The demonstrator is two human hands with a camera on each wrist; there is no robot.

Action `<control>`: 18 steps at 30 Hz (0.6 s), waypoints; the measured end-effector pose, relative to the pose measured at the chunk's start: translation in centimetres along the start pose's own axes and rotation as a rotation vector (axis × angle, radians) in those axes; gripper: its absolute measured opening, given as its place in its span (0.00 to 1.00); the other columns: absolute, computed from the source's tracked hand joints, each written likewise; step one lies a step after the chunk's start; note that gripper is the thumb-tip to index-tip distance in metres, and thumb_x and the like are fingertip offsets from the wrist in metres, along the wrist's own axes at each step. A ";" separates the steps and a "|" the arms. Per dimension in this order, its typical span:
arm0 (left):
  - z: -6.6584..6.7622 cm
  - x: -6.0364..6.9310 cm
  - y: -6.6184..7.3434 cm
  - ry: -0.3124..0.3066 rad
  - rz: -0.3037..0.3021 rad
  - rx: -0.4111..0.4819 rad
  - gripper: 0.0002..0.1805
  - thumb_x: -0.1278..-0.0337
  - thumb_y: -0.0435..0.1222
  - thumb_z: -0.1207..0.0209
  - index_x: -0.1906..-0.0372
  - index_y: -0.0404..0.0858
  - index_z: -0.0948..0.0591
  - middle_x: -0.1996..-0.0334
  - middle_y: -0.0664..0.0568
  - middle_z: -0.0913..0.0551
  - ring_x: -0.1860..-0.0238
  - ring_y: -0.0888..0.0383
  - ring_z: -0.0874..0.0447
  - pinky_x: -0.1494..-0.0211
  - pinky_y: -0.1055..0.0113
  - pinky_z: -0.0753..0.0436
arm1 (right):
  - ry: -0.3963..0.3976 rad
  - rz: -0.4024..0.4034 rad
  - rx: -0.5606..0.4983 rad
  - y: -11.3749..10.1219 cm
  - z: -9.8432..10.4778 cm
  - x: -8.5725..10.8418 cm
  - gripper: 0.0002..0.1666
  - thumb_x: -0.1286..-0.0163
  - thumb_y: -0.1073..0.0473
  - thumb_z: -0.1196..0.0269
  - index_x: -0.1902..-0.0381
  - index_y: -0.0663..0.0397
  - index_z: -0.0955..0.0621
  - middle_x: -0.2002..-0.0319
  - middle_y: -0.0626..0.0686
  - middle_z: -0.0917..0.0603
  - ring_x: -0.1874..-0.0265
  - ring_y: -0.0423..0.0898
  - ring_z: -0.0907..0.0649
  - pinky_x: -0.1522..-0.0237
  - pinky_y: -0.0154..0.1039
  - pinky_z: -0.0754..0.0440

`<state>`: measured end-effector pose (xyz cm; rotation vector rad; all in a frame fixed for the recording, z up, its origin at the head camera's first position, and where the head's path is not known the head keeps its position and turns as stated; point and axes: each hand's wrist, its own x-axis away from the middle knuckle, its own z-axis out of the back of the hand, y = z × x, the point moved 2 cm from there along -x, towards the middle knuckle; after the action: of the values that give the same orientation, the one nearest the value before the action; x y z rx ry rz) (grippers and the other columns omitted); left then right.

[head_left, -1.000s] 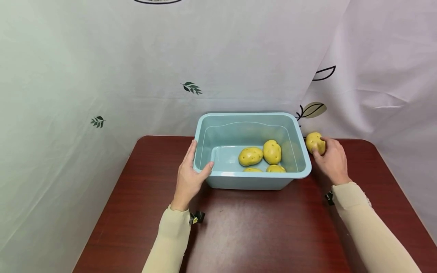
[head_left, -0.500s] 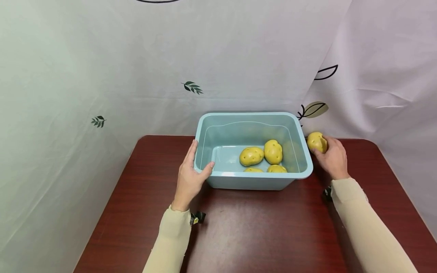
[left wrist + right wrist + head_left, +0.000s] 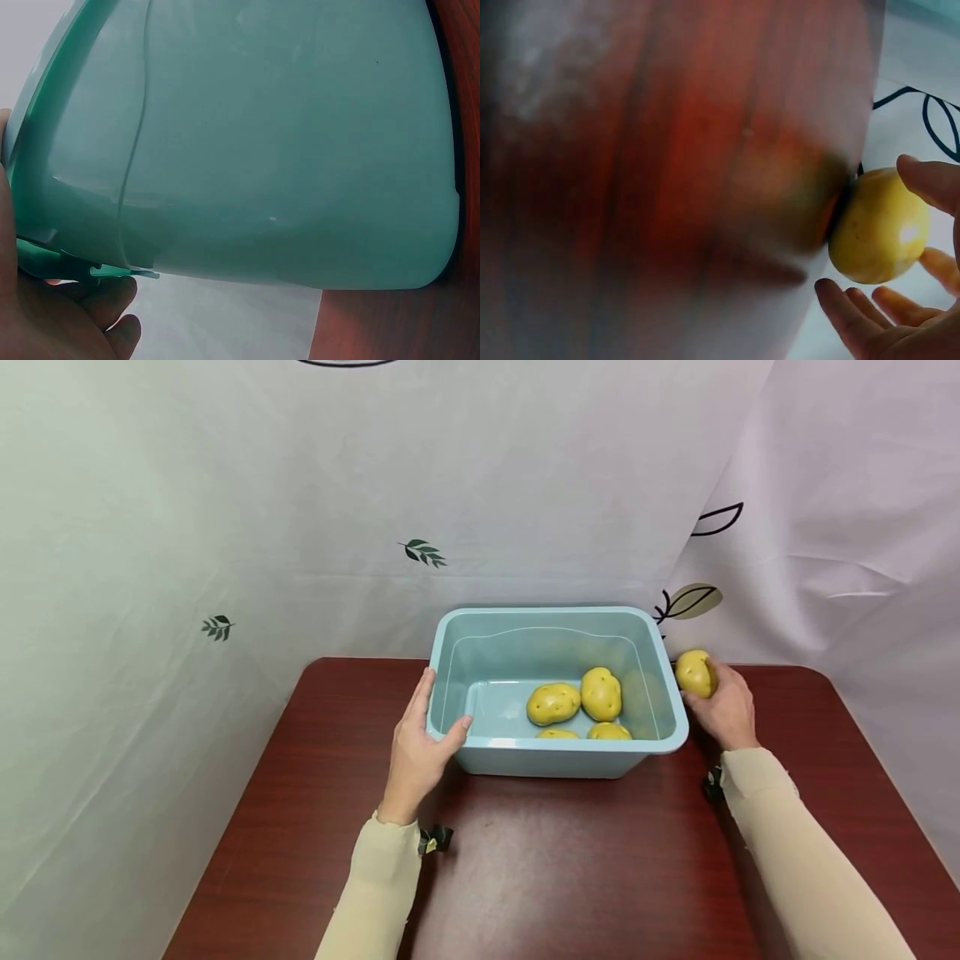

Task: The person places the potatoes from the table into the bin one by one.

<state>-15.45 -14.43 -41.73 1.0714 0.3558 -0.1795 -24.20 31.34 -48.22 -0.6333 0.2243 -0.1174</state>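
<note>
A light blue plastic tub (image 3: 562, 762) stands at the back of the table with several yellow potatoes in it, among them one potato (image 3: 553, 703) lying on its side. My left hand (image 3: 416, 752) holds the tub's front left corner, thumb over the front rim and fingers along the left side. In the left wrist view the fingers (image 3: 112, 304) reach beneath the rim. Right of the tub, another potato (image 3: 694, 675) rests on the table, my right hand (image 3: 726, 706) around it. The right wrist view shows thumb and fingers spread about this potato (image 3: 877, 225), with a gap below it.
The dark red-brown table (image 3: 555, 860) ends at a white cloth (image 3: 525, 485) with leaf prints, close behind the tub. Another cloth (image 3: 847, 552) hangs behind the right side. A dark strap (image 3: 435, 839) sits at the left cuff.
My right hand has shifted slightly left, its thumb lower on the potato. The potato has hardly moved beside the tub. The left hand keeps its place on the corner.
</note>
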 end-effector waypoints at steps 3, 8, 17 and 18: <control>0.0 0.0 0.0 -0.001 -0.001 0.000 0.45 0.39 0.49 0.33 0.21 0.44 0.40 0.23 0.56 0.41 0.24 0.58 0.43 0.26 0.49 0.39 | -0.002 0.006 0.005 0.0 -0.2 0.0 0.43 0.35 0.60 0.34 0.27 0.69 0.36 0.34 0.75 0.33 0.35 0.73 0.34 0.36 0.67 0.38; -0.1 0.0 0.0 0.001 -0.001 0.004 0.46 0.39 0.49 0.33 0.21 0.44 0.41 0.23 0.57 0.41 0.24 0.59 0.44 0.26 0.50 0.39 | -0.004 0.000 0.007 -0.1 -0.3 -0.2 0.43 0.35 0.61 0.34 0.26 0.69 0.37 0.34 0.76 0.34 0.35 0.74 0.35 0.37 0.68 0.38; 0.0 0.1 -0.1 0.005 0.002 0.002 0.45 0.37 0.50 0.34 0.21 0.45 0.41 0.23 0.57 0.41 0.24 0.60 0.44 0.26 0.51 0.39 | -0.030 -0.025 0.004 -0.1 -0.7 -0.6 0.44 0.36 0.65 0.34 0.25 0.68 0.39 0.33 0.77 0.36 0.35 0.74 0.36 0.36 0.69 0.39; 0.0 0.1 -0.1 0.006 0.004 0.001 0.45 0.37 0.50 0.35 0.21 0.45 0.41 0.23 0.57 0.40 0.24 0.60 0.44 0.26 0.51 0.39 | -0.032 -0.024 0.003 -0.1 -0.7 -0.6 0.44 0.35 0.66 0.34 0.25 0.68 0.39 0.33 0.77 0.36 0.35 0.74 0.36 0.36 0.69 0.39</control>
<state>-15.37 -14.48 -41.83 1.0736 0.3593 -0.1733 -24.98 30.94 -48.59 -0.6347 0.1852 -0.1306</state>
